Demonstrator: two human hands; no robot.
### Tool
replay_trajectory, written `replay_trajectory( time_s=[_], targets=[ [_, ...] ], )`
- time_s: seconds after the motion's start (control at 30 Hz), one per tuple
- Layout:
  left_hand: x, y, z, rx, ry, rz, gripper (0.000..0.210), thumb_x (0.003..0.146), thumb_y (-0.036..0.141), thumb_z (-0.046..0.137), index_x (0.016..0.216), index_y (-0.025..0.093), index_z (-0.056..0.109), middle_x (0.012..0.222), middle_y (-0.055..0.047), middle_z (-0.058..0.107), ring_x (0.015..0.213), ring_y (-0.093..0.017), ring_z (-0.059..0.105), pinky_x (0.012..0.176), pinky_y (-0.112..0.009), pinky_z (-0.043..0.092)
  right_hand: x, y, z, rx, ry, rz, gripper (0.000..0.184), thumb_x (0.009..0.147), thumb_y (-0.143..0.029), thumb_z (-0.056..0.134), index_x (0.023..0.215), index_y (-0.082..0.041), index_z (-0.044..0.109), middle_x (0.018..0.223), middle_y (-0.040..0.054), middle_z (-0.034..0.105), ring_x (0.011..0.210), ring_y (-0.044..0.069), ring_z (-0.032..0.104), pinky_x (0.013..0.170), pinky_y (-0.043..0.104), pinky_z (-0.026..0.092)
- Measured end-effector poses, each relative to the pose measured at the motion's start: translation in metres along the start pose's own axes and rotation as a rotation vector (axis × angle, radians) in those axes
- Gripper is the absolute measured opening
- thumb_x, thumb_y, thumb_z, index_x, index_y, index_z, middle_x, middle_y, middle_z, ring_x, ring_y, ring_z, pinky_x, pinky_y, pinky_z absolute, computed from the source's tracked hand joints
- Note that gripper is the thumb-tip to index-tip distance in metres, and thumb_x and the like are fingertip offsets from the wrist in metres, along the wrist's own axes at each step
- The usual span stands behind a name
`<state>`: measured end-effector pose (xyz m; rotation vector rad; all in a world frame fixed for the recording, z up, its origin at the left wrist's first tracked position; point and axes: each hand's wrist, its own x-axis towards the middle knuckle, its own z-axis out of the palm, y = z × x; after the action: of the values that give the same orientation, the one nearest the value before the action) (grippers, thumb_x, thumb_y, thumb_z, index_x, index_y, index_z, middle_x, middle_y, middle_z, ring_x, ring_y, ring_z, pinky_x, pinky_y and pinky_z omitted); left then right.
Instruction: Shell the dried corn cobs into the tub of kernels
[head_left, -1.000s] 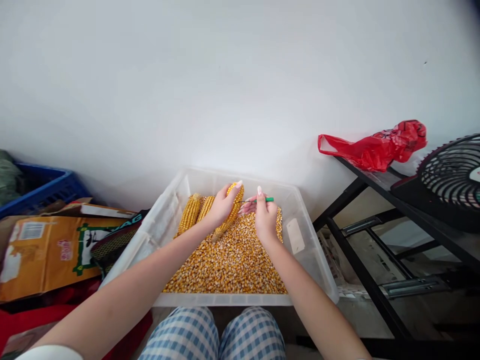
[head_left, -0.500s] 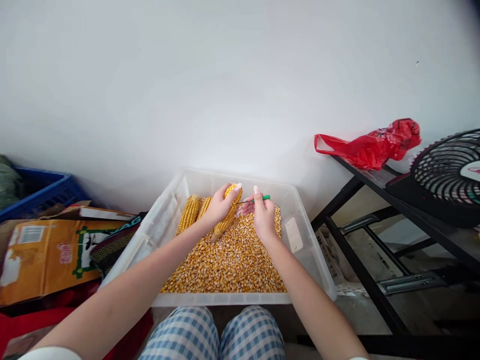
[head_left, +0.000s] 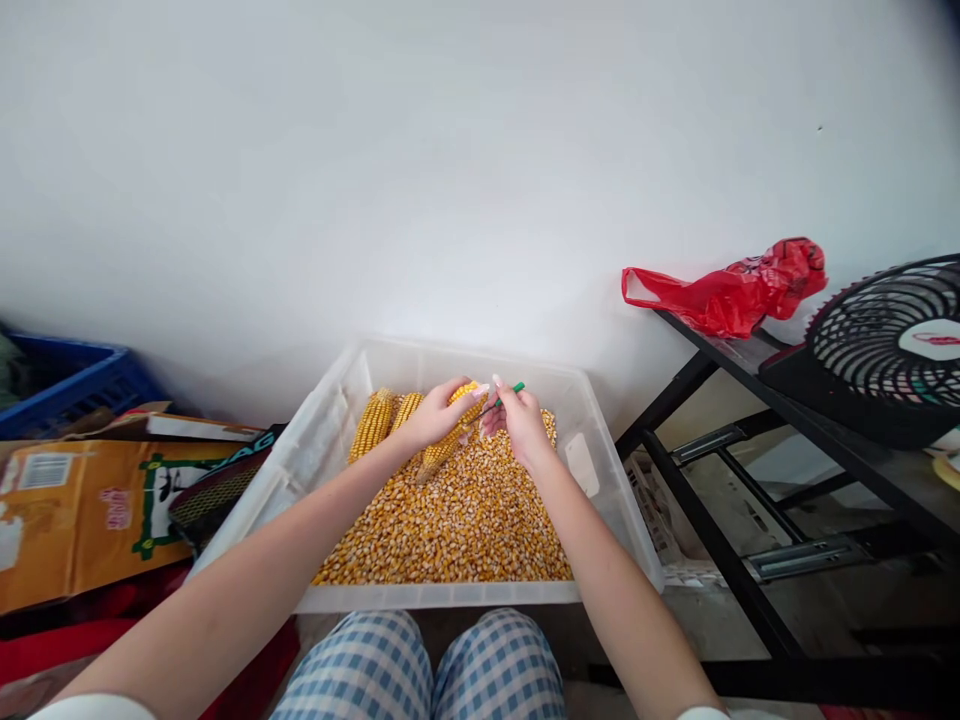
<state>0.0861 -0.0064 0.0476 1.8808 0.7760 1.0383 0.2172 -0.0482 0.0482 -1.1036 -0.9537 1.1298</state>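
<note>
My left hand [head_left: 439,412] is closed around a yellow corn cob [head_left: 444,450], which tilts over the bin with its lower end near the loose kernels. Between the fingers of my right hand [head_left: 516,418] is a screwdriver [head_left: 511,395] with a green handle. Its thin metal shaft points left and down against the cob's side. Loose corn kernels [head_left: 450,530] cover the floor of a translucent plastic bin [head_left: 622,520]. Two more cobs, a left one [head_left: 371,425] and a right one [head_left: 406,408], lie on the kernels left of my hand.
On the right, a black stand [head_left: 682,400] carries a red plastic bag [head_left: 727,295] and a black fan [head_left: 892,350]. To the left are a brown cardboard package [head_left: 90,510] and a blue crate [head_left: 75,380]. A white wall [head_left: 450,180] rises behind the bin.
The screwdriver has turned from nearly level to slanting, handle up and tip down. My right hand has moved slightly left, closer to my left hand. The whole view has shifted a little.
</note>
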Motion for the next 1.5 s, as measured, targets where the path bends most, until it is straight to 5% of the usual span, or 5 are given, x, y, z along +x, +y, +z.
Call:
replay_trajectory(
  time_s=[0.5, 0.67, 0.93, 1.3, 1.5],
  targets=[
    [0.006, -0.01, 0.001, -0.598, 0.06, -0.401, 0.044, 0.071, 0.061, 0.051, 0.084, 0.019, 0.053, 0.062, -0.001, 0.054, 0.05, -0.015, 0.054, 0.049, -0.032, 0.047, -0.006, 0.0, 0.011, 0.081, 0.03, -0.18, 0.037, 0.074, -0.051, 0.055, 0.073, -0.014, 0.058, 0.059, 0.0031, 0.065, 0.048, 0.013, 0.062, 0.047, 0.022, 0.05],
    [0.006, -0.012, 0.003, -0.544, 0.084, -0.364, 0.044, 0.073, 0.061, 0.048, 0.082, 0.018, 0.052, 0.06, -0.001, 0.053, 0.049, -0.014, 0.051, 0.05, -0.032, 0.045, -0.009, 0.004, 0.015, -0.023, 0.068, -0.266, 0.036, 0.075, -0.049, 0.053, 0.073, -0.014, 0.059, 0.06, 0.0029, 0.065, 0.05, 0.013, 0.062, 0.049, 0.023, 0.05],
    [0.004, -0.016, 0.008, -0.148, 0.325, -0.131, 0.04, 0.079, 0.055, 0.043, 0.077, 0.017, 0.055, 0.071, 0.0, 0.056, 0.071, -0.016, 0.052, 0.07, -0.028, 0.041, -0.011, 0.016, 0.024, 0.077, 0.183, -0.23, 0.038, 0.077, -0.051, 0.049, 0.069, -0.015, 0.055, 0.053, 0.0012, 0.062, 0.041, 0.011, 0.057, 0.042, 0.021, 0.046],
    [0.0, -0.004, 0.001, 0.129, 0.269, 0.005, 0.035, 0.082, 0.048, 0.04, 0.087, 0.017, 0.054, 0.079, 0.0, 0.057, 0.076, -0.016, 0.052, 0.071, -0.025, 0.038, -0.006, 0.007, 0.017, 0.135, 0.147, -0.075, 0.038, 0.071, -0.054, 0.057, 0.061, -0.016, 0.055, 0.047, 0.0016, 0.06, 0.041, 0.014, 0.057, 0.038, 0.023, 0.045],
    [-0.002, -0.004, 0.002, 0.153, 0.095, 0.025, 0.035, 0.079, 0.05, 0.044, 0.087, 0.018, 0.056, 0.078, 0.0, 0.06, 0.074, -0.017, 0.054, 0.071, -0.025, 0.039, 0.0, 0.008, 0.009, 0.103, 0.115, 0.041, 0.041, 0.069, -0.056, 0.056, 0.056, -0.017, 0.052, 0.041, 0.0013, 0.058, 0.035, 0.014, 0.053, 0.033, 0.023, 0.042]
  ],
)
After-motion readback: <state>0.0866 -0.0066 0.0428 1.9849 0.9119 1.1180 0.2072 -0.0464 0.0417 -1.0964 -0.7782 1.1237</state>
